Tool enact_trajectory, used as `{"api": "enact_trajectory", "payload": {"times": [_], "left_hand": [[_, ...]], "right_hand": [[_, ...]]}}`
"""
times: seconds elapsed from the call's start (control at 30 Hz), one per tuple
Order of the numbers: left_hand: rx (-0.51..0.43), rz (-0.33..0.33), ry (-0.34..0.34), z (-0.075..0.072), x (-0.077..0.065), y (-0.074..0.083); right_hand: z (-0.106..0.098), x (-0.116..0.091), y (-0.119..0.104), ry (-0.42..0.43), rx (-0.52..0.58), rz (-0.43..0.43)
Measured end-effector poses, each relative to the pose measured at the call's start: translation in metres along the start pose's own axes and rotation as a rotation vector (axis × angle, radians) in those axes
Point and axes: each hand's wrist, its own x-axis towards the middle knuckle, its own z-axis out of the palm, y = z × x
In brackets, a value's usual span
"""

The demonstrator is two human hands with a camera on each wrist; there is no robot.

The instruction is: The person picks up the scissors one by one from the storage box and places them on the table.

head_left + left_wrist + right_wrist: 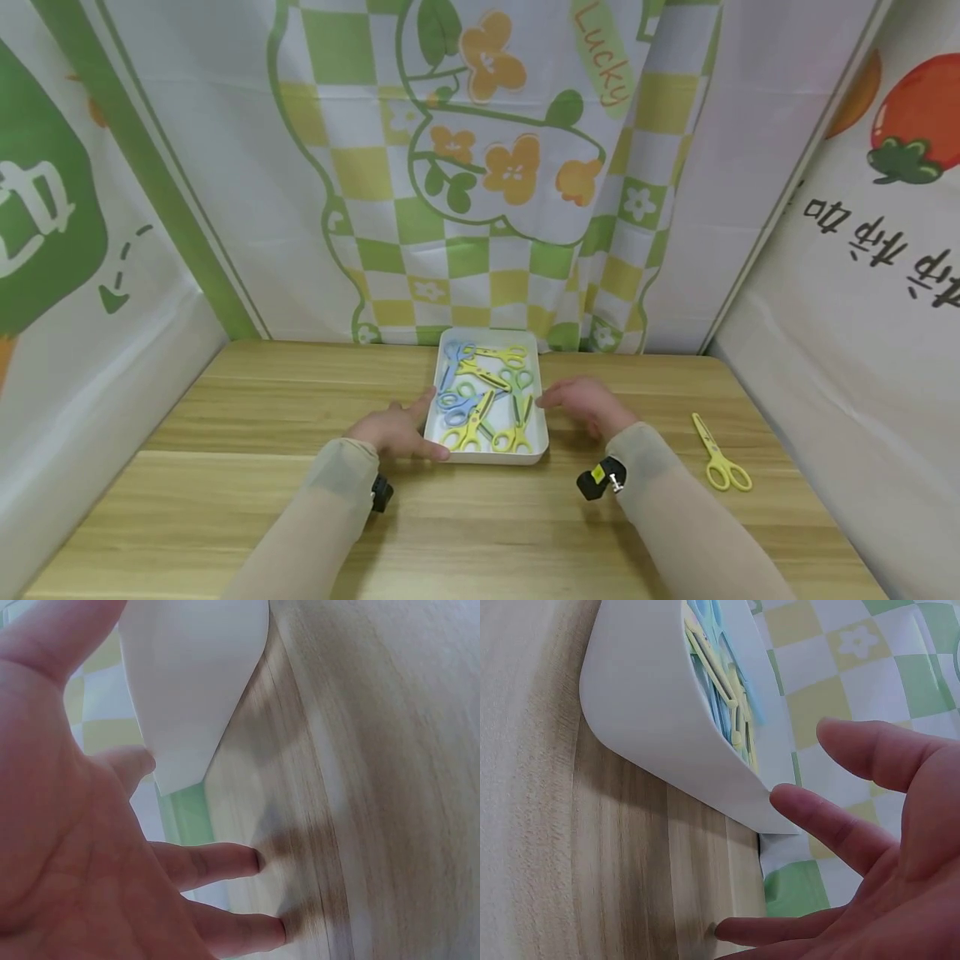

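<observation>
A white tray (491, 457) sits at the back of the table, holding several scissors: yellow scissors (474, 423), blue scissors (456, 353) and green scissors (516, 381), overlapping one another. At its left side my left hand (392, 432) has the thumb at the front corner and the index fingertip at the side wall. Its other fingers stretch down toward the tabletop in the left wrist view. My right hand (588, 403) is on the opposite side, fingers extended, index fingertip right at the tray's rim. Neither hand is curled round anything.
One more pair of yellow scissors (717, 469) lies on the wooden table (525, 533) to the right of my right arm. Behind the tray hangs a green and yellow checked curtain (480, 275). Printed fabric walls (832, 333) stand at both sides.
</observation>
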Motion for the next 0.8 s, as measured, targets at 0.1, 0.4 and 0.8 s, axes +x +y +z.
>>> {"api": "enact_trajectory", "payload": {"times": [0.1, 0.4, 0.8], "left_hand": [[-0.013, -0.004, -0.001, 0.0, 0.001, 0.0], [-0.007, -0.017, -0.007, 0.0, -0.001, 0.0], [-0.001, -0.018, 0.001, 0.001, -0.002, 0.0]], "right_hand": [[-0.001, -0.001, -0.002, -0.013, -0.015, 0.002], [0.01, -0.001, -0.007, -0.052, 0.028, -0.044], [0.031, 0.002, -0.014, -0.061, -0.27, -0.092]]}}
